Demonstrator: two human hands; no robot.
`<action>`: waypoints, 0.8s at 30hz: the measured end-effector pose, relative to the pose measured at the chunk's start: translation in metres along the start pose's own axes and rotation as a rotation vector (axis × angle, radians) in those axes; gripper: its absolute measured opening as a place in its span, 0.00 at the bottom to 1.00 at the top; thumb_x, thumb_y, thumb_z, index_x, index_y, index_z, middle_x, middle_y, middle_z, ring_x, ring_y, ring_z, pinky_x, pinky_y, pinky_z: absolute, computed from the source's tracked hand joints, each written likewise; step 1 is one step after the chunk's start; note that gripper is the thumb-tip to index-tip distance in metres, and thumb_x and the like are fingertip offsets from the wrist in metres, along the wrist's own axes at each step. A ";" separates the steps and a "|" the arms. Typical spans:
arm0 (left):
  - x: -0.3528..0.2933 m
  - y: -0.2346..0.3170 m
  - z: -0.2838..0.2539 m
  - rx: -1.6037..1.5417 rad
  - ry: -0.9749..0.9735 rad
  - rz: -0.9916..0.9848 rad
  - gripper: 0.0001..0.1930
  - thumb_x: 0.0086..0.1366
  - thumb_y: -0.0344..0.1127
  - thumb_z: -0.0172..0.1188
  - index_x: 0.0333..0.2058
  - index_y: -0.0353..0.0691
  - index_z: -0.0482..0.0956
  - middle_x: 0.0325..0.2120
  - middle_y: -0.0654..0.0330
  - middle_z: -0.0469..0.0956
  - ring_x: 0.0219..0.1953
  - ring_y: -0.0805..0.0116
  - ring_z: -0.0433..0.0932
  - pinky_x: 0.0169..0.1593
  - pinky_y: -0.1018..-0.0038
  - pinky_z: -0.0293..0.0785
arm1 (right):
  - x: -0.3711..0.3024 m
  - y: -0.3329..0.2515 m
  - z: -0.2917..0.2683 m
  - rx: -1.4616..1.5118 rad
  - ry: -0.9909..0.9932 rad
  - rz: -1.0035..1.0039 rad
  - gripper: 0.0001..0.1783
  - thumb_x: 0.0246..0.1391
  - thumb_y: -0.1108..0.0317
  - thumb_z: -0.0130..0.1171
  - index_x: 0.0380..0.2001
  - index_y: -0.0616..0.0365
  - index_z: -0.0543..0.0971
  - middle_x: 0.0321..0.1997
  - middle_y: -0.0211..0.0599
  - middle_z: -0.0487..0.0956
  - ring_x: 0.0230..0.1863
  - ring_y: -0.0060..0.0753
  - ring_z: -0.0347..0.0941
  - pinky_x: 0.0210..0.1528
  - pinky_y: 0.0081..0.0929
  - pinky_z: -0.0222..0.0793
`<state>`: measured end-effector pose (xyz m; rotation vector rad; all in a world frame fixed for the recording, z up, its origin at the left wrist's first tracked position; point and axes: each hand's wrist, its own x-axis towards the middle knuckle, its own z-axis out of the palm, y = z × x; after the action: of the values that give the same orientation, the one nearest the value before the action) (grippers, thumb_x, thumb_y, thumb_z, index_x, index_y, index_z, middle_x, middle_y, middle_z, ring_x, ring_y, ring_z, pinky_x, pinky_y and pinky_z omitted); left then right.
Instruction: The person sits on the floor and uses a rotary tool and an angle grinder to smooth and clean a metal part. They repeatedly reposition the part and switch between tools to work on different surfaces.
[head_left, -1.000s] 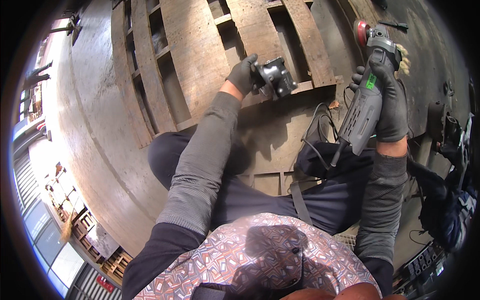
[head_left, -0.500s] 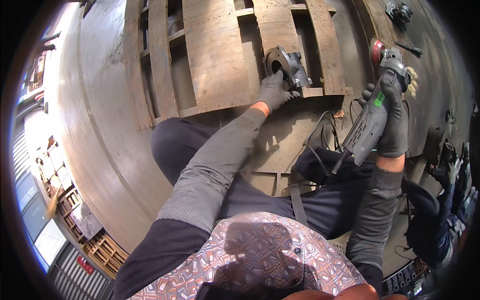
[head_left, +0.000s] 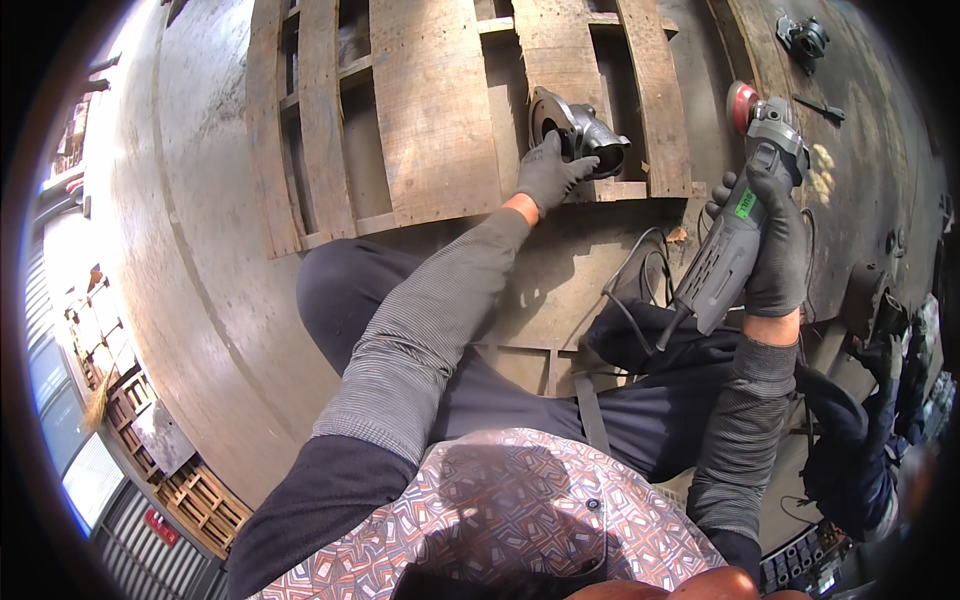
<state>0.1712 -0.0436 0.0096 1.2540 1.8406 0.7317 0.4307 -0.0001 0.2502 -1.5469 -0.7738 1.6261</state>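
Hollow casting (head_left: 588, 130) now on pallet (head_left: 435, 110)

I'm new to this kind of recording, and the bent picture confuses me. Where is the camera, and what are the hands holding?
No robot here: you are looking down at a person through a camera worn on their own head. Its wide lens bends straight edges, and picture left is the person's left. The gloved right hand holds a grey grinder with a red disc at its far end. The gloved left hand touches a hollow metal part on a wooden pallet; whether it grips is hard to tell. A second metal part lies at upper right, and a co-worker shows at the right edge.
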 end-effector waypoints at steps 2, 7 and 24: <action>-0.002 0.002 -0.005 0.015 0.015 0.009 0.31 0.63 0.57 0.75 0.45 0.32 0.77 0.40 0.45 0.85 0.45 0.47 0.85 0.52 0.58 0.79 | 0.001 0.001 0.001 -0.006 -0.011 0.004 0.26 0.64 0.60 0.67 0.58 0.67 0.76 0.45 0.46 0.85 0.40 0.37 0.86 0.46 0.32 0.84; -0.001 0.004 -0.016 -0.234 -0.074 -0.077 0.27 0.66 0.53 0.73 0.46 0.30 0.81 0.36 0.52 0.86 0.39 0.65 0.84 0.47 0.68 0.80 | 0.000 0.005 0.004 -0.023 0.002 0.019 0.24 0.65 0.60 0.66 0.56 0.66 0.76 0.44 0.44 0.85 0.39 0.36 0.86 0.44 0.31 0.84; 0.004 -0.018 0.016 -0.488 0.187 -0.279 0.40 0.74 0.70 0.55 0.42 0.26 0.82 0.38 0.41 0.85 0.42 0.51 0.82 0.50 0.58 0.76 | 0.002 0.064 0.012 -0.252 -0.162 0.011 0.19 0.59 0.68 0.72 0.49 0.63 0.79 0.36 0.36 0.84 0.31 0.30 0.85 0.34 0.29 0.83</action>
<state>0.1753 -0.0453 -0.0145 0.6200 1.7860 1.0851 0.4113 -0.0321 0.1969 -1.6058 -1.0952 1.7305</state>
